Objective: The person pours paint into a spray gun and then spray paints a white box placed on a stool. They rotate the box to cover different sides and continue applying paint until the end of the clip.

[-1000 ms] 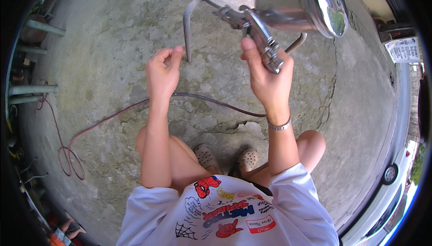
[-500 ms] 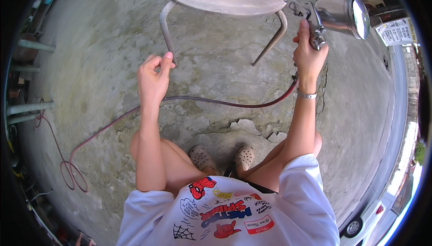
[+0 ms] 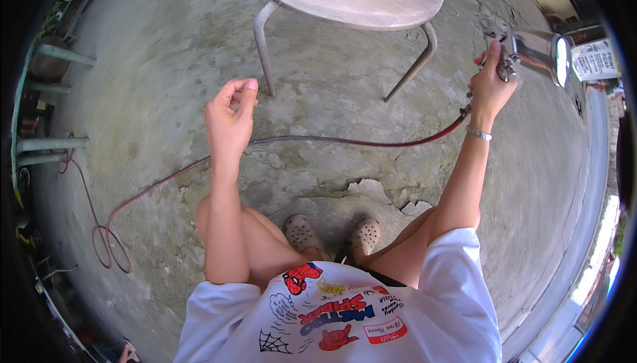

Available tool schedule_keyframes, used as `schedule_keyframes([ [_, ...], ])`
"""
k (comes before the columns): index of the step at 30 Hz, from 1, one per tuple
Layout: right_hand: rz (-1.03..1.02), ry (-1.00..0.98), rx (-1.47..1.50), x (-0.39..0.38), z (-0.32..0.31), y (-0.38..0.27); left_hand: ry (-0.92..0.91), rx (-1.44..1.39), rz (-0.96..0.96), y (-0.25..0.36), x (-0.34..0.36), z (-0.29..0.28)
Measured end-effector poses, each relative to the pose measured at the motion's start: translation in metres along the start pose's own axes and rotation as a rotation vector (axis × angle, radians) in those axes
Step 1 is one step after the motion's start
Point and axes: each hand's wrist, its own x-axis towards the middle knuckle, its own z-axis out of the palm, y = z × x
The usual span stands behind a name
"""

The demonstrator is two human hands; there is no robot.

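Shiny silver metal spray gun w/ cylindrical cup (image 3: 531, 50) is gripped in R hand (image 3: 491, 91), out past R edge of round greyish stool (image 3: 358, 8); L hand (image 3: 229, 111) loosely curled, pinch can't be confirmed; prob. rigid, cup-heavy, slick, so best held by handle

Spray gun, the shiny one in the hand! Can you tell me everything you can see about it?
The spray gun looks like shiny silver metal. Its big rounded cup has a bright, mirror-like end facing the picture's right. Small knobs sit near the thumb, and the front end, a bit blurred, points up and left. The right hand grips the handle, holding it in the air, right of the grey seat. A reddish hose seems to join it below the hand.
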Motion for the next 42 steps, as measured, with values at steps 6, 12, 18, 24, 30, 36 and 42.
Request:
schedule_keyframes([
  [6, -0.001, -0.289, 0.095, -0.074, 0.035, -0.038, 0.030, 0.129, 0.060, 0.006, -0.002, -0.011],
  [12, -0.146, -0.432, 0.169, -0.130, 0.063, -0.070, 0.028, 0.095, 0.065, 0.011, -0.001, -0.010],
  [18, -0.187, -0.633, 0.365, -0.159, 0.069, -0.102, 0.021, 0.092, 0.044, 0.007, 0.003, -0.009],
  [24, -0.172, -0.455, 0.100, -0.125, 0.068, -0.082, -0.022, 0.058, 0.008, 0.009, 0.005, -0.007],
  [30, -0.027, -0.240, -0.003, -0.064, 0.045, -0.042, -0.039, 0.062, 0.025, 0.005, 0.006, -0.002],
  [36, -0.077, -0.029, -0.148, 0.003, 0.020, 0.007, -0.070, 0.071, 0.021, 0.002, 0.007, 0.001],
  [42, -0.011, 0.149, -0.023, 0.014, 0.002, -0.005, -0.056, 0.081, 0.020, 0.003, 0.006, -0.001],
])
